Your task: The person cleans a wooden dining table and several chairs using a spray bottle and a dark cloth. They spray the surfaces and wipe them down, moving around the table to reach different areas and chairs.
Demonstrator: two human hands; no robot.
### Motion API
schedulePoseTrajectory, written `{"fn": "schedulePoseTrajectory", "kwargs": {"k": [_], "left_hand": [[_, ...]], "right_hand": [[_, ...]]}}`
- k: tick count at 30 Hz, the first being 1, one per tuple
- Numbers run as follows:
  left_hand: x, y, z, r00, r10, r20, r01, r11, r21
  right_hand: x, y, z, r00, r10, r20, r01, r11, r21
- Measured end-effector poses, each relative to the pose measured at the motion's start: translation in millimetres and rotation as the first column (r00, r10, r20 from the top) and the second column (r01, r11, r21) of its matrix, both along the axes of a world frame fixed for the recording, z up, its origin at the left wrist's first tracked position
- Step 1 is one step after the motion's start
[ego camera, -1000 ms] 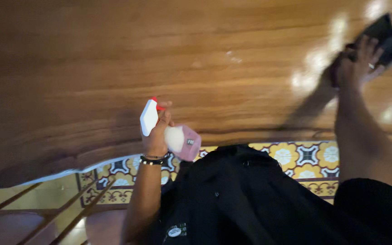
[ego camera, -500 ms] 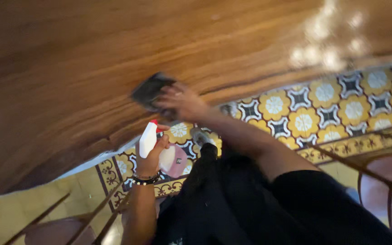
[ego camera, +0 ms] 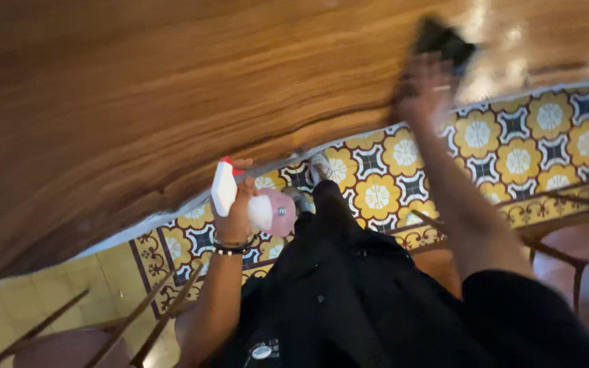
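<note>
honestly the right hand [ego camera: 423,88], fingers flat on a dark cloth [ego camera: 444,42] near the glossy wooden tabletop [ego camera: 172,95] edge, could slip off, while left fingers [ego camera: 240,204] wrapped around the white-and-pink spray bottle [ego camera: 253,204] might squeeze accidentally.

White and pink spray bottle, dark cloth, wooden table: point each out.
White and pink spray bottle [ego camera: 225,187], head view, on the white nozzle head.
Dark cloth [ego camera: 442,42], head view, on its middle above the fingers.
Wooden table [ego camera: 138,102], head view, on bare tabletop.
</note>
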State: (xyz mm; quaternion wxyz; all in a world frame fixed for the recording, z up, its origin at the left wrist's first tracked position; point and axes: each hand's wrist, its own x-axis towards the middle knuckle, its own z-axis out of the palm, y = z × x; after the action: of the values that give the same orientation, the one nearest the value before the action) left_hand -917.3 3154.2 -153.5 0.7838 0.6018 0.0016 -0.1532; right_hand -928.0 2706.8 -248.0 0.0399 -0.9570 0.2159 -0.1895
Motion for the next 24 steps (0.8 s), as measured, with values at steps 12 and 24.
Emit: {"fn": "schedulePoseTrajectory", "kwargs": {"k": [12, 24], "left_hand": [[90, 55, 41, 0.982, 0.166, 0.094, -0.161, 0.986, -0.053], [189, 83, 14, 0.996, 0.054, -0.067, -0.055, 0.998, -0.014]], "right_hand": [[97, 192, 35, 0.728, 0.686, -0.016, -0.654, 0.701, 0.284], [255, -14, 35, 0.893, -0.371, -0.255, 0.426, 0.879, 0.213]]}}
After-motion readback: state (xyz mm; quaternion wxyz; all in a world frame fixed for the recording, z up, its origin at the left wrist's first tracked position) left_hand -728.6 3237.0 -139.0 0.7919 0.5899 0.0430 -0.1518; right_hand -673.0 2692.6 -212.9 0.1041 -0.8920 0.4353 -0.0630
